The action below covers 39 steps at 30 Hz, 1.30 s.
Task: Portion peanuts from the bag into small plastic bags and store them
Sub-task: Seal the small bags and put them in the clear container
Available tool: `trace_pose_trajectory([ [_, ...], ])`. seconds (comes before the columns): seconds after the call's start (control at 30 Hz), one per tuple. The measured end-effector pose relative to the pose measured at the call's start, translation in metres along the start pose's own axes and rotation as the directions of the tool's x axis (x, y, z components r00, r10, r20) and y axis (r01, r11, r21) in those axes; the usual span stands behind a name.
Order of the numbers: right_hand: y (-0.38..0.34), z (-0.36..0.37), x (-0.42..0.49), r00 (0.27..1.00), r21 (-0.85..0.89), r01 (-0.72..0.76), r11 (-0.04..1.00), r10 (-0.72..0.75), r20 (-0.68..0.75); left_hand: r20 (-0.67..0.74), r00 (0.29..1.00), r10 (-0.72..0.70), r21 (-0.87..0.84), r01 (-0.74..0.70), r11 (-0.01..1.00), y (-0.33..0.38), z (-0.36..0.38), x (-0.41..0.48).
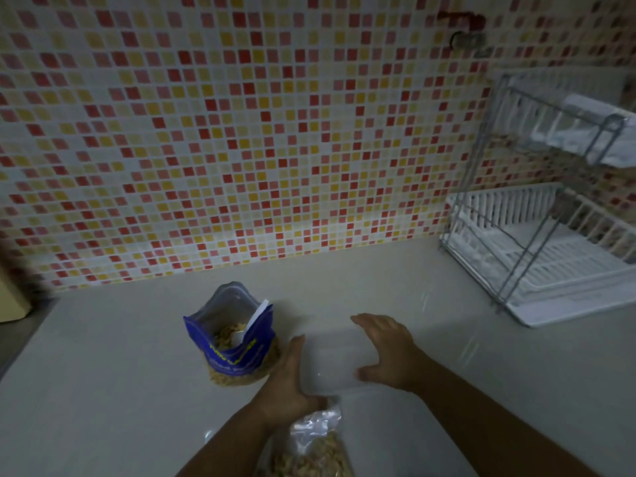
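A blue peanut bag (pixel 230 342) stands open on the counter with a white scoop (pixel 253 321) stuck in the peanuts. To its right lies a clear plastic container or lid (pixel 328 363). My left hand (pixel 289 376) presses on its left side and my right hand (pixel 387 352) holds its right side, fingers spread. A small clear plastic bag filled with peanuts (pixel 311 449) lies at the near edge, just below my left wrist. The clear item is faint and its exact shape is hard to make out.
A white and metal dish rack (pixel 550 249) stands at the right on the pale counter (pixel 120 390). A mosaic tile wall (pixel 241 132) runs behind. A beige object (pixel 10 301) sits at the far left edge.
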State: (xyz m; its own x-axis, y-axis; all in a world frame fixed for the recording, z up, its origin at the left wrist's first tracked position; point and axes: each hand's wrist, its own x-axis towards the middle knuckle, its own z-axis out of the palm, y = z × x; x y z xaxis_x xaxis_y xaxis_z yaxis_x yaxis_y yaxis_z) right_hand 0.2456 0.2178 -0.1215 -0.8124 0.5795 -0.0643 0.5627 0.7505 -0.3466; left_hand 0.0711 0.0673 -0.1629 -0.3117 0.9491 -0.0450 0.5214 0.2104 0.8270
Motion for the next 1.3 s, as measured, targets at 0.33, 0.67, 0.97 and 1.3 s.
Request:
trace_pose_trajectory([
  [0.33, 0.005, 0.008, 0.022, 0.944, -0.167, 0.166, 0.972, -0.108, 0.312, -0.008, 0.997, -0.08, 0.066, 0.08, 0.995, -0.008, 0.003, 0.007],
  [0.67, 0.009, 0.012, 0.027, 0.931, -0.111, 0.177, 0.978, -0.129, 0.342, -0.029, 0.992, -0.124, -0.054, 0.122, 0.991, -0.004, 0.004, 0.006],
  [0.97, 0.014, 0.01, 0.028, 0.943, -0.046, 0.095, 0.994, -0.075, 0.324, 0.053, 0.994, -0.098, -0.212, 0.107, 0.971, -0.009, 0.006, 0.009],
  [1.3, 0.033, -0.015, 0.024, 0.982, 0.092, -0.17, 0.981, 0.161, 0.098, 0.068, 0.995, -0.068, -0.354, 0.088, 0.931, -0.021, 0.007, 0.007],
])
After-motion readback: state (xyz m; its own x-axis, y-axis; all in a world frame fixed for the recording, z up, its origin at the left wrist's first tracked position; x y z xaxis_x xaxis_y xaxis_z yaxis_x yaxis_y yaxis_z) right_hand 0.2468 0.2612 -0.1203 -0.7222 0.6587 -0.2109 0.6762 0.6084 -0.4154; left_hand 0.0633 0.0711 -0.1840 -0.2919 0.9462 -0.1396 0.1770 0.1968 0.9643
